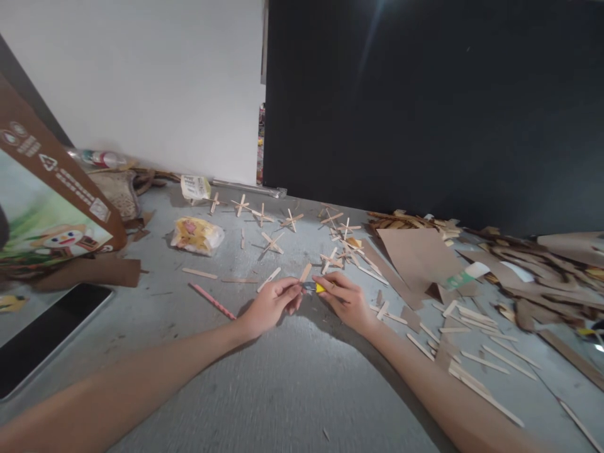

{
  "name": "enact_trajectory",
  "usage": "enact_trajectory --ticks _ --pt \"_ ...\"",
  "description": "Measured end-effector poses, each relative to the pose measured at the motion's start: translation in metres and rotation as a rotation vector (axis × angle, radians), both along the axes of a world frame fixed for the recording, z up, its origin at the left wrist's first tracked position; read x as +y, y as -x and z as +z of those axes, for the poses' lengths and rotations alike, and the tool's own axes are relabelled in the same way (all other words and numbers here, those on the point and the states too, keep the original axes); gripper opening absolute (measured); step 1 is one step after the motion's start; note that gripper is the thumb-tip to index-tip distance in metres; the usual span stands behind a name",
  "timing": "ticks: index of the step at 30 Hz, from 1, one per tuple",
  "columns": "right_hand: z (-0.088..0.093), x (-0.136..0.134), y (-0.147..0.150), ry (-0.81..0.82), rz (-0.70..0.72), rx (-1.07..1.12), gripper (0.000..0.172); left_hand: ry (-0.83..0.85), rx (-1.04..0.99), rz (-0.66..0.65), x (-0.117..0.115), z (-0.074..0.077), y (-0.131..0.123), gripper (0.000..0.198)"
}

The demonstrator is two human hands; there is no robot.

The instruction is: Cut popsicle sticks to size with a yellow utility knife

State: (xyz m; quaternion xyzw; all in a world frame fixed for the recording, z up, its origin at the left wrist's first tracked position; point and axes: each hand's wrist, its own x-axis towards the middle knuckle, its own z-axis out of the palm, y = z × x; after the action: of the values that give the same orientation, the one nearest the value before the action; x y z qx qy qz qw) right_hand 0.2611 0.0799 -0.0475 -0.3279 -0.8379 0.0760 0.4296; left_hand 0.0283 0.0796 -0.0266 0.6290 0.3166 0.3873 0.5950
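My left hand (274, 305) is closed, its thumb and fingers pinching a wooden craft stick (306, 272) whose rounded end points up and away. Opposite it, my right hand (346, 299) grips a small tool with a yellow handle (320, 288). The tool's grey metal end (309, 286) meets the stick at my left fingertips; its exact kind is too small to make out. Just beyond my hands stand several crosses made of joined craft sticks, such as this one (272, 243). A loose notched stick (268, 279) lies beside my left hand.
Many loose craft sticks (486, 360) and brown cardboard pieces (415, 255) cover the right side. At left are a phone (51, 333), a printed brown bag (56, 207), a yellow-and-white packet (197, 236) and a pink striped straw (212, 301). A black panel (425, 113) rises behind.
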Motion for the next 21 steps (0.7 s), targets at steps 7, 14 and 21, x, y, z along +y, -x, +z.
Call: enact_trajectory --ticks 7,14,21 --pt "0.0015 0.0004 -0.001 0.025 -0.021 -0.009 0.035 -0.047 -0.007 0.03 0.0013 -0.0032 0.0011 0.05" --pt "-0.002 -0.0005 -0.0015 0.005 0.012 0.001 0.038 -0.069 0.089 -0.031 0.001 -0.005 0.0024 0.048" --pt "-0.0003 0.0009 0.0 0.006 0.028 0.02 0.037 0.004 -0.001 -0.051 0.0035 -0.0019 0.0016 0.05"
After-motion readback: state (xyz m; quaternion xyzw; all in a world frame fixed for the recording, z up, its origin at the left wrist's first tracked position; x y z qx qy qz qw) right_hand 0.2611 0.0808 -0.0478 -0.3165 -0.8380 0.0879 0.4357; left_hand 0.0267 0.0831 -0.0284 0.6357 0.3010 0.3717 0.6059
